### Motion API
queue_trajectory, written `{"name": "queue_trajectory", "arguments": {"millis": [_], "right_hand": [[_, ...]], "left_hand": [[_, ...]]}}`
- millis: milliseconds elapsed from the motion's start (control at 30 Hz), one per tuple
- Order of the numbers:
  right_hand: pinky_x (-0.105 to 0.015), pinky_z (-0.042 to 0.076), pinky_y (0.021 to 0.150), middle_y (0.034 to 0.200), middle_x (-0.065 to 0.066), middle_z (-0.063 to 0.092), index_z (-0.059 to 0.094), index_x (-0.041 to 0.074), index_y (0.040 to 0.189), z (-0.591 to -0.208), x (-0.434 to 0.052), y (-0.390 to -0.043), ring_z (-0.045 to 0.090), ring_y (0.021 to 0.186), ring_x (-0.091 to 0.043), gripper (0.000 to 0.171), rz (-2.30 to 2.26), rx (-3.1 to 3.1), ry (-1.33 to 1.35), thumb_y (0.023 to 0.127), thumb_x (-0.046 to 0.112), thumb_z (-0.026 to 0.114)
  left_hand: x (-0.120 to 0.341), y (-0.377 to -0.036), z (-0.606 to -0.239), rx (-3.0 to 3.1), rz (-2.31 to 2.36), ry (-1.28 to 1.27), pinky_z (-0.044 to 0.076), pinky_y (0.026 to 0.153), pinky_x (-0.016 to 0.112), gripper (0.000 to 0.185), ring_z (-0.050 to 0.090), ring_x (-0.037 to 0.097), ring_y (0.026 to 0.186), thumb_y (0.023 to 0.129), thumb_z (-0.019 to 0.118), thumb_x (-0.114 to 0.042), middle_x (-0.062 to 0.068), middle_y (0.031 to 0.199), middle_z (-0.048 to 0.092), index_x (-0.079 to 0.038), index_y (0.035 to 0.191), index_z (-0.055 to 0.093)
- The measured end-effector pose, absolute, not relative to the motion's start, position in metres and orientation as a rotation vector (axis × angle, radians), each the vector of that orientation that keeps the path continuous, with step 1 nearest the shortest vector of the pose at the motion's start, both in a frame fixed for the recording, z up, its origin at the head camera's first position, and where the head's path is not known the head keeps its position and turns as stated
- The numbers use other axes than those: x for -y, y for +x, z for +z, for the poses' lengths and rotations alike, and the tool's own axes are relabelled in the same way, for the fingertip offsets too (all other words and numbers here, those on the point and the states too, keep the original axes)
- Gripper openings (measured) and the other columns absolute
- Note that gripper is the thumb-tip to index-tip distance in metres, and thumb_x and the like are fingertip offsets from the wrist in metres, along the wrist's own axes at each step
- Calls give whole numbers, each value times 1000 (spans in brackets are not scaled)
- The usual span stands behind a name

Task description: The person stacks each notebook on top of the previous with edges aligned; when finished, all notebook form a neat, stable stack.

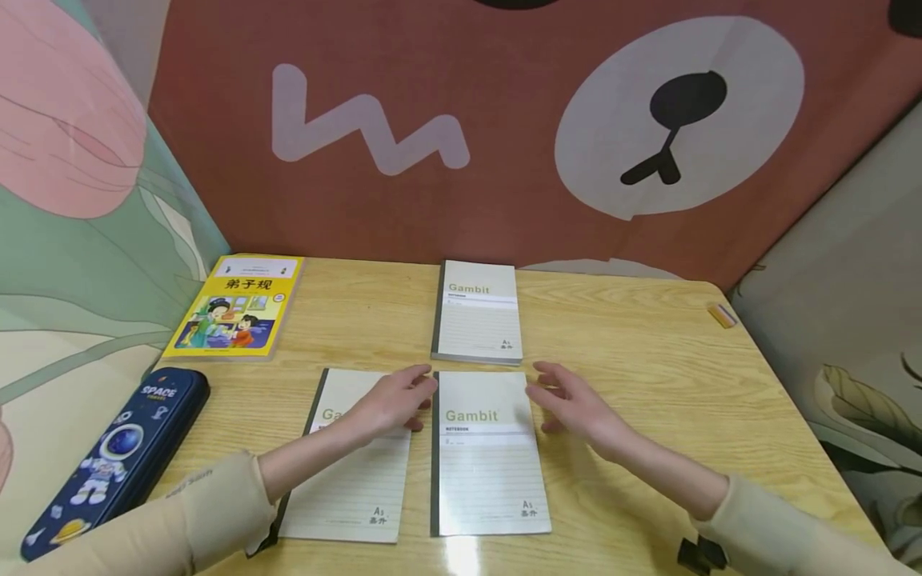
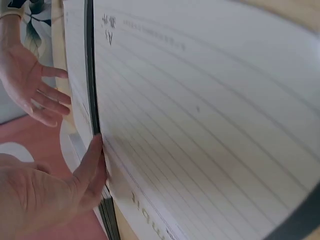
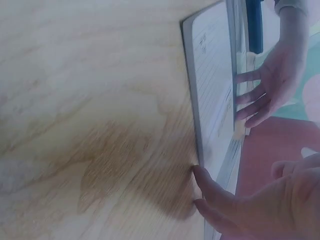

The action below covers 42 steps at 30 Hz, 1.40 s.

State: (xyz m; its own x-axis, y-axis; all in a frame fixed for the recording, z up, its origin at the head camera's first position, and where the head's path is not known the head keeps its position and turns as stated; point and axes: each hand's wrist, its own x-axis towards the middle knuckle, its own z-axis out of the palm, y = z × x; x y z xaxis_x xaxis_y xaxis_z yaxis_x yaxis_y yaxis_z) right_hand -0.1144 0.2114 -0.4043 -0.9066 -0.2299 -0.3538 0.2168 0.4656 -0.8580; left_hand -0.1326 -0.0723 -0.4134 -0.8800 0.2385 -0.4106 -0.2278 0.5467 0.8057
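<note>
Between my two hands lies a white Gambit notebook (image 1: 490, 472) with a dark spine, flat on the table. My left hand (image 1: 389, 400) reaches over the upper part of a second Gambit notebook (image 1: 346, 488), its fingertips by the first one's spine edge. On the other side, the fingertips of my right hand (image 1: 576, 408) are at that notebook's upper right edge; the right wrist view shows this hand (image 3: 260, 205) beside the notebook (image 3: 215, 70). Neither hand grips anything. Just behind sits a thicker Gambit notebook or stack (image 1: 479, 320).
On the left are a yellow picture-covered book (image 1: 234, 308) and a dark blue space-themed case (image 1: 118, 456). A small eraser-like block (image 1: 723, 315) lies near the right back corner of the wooden table (image 1: 634, 320). Patterned cloth walls stand behind and at both sides.
</note>
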Motion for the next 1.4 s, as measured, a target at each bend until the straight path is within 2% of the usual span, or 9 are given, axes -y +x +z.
{"name": "queue_trajectory", "arguments": {"millis": [100, 267, 400, 567, 967, 1100, 1233, 1333, 1400], "right_hand": [[-45, 62, 90, 158, -38, 31, 23, -3, 160, -403, -209, -111, 45, 141, -50, 70, -1444, -2253, -10, 107, 29, 55], [-48, 61, 92, 159, -37, 28, 20, -2, 161, -400, -207, -109, 40, 144, -50, 73, -1474, -2189, 13, 106, 30, 56], [-48, 61, 92, 160, -37, 25, 19, -3, 161, -400, -205, -107, 37, 145, -51, 73, -1499, -2150, 31, 106, 28, 56], [-50, 61, 92, 162, -38, 21, 16, -4, 161, -398, -203, -104, 33, 147, -53, 74, -1511, -2109, 28, 106, 27, 55], [-49, 61, 93, 160, -37, 25, 17, -6, 160, -401, -203, -102, 36, 145, -53, 72, -1508, -2106, 76, 107, 26, 53], [-46, 61, 92, 158, -33, 32, 20, -8, 159, -401, -203, -103, 44, 139, -47, 72, -1502, -2105, 111, 106, 27, 53], [-43, 60, 90, 146, -28, 46, 28, -9, 157, -402, -202, -104, 52, 118, -32, 66, -1495, -2091, 106, 106, 25, 52], [-42, 59, 91, 149, -30, 44, 28, -11, 156, -402, -202, -104, 52, 112, -27, 65, -1494, -2085, 99, 106, 23, 51], [-42, 59, 91, 156, -33, 38, 24, -13, 156, -403, -202, -104, 54, 116, -27, 67, -1485, -2102, 96, 106, 22, 51]], "left_hand": [[70, -128, -414, -2316, 1312, 0, 61, 77, 34, 58, 70, 21, 85, 107, 48, -30, 21, 142, 59, -2, 156, 39], [66, -123, -417, -2307, 1366, -31, 61, 75, 32, 57, 69, 19, 78, 106, 49, -28, 22, 147, 53, -2, 156, 40], [63, -120, -417, -2308, 1397, -46, 61, 73, 32, 56, 69, 22, 79, 106, 49, -26, 22, 146, 53, -1, 155, 42], [58, -118, -418, -2324, 1410, -43, 62, 72, 31, 55, 64, 24, 96, 105, 50, -23, 22, 143, 53, 0, 154, 43], [58, -117, -422, -2328, 1437, -63, 62, 70, 30, 57, 61, 23, 91, 104, 52, -21, 22, 139, 53, 1, 155, 41], [59, -119, -423, -2319, 1436, -69, 62, 72, 30, 57, 61, 23, 95, 104, 52, -21, 22, 138, 53, 0, 155, 41], [61, -120, -423, -2313, 1420, -69, 61, 77, 32, 56, 64, 22, 91, 104, 53, -22, 22, 142, 56, 0, 154, 43], [63, -120, -423, -2295, 1415, -52, 60, 82, 33, 53, 66, 19, 88, 102, 54, -19, 21, 139, 62, 0, 151, 48], [64, -120, -423, -2275, 1420, -45, 59, 83, 33, 51, 67, 17, 86, 101, 55, -17, 19, 133, 67, 0, 149, 50]]}}
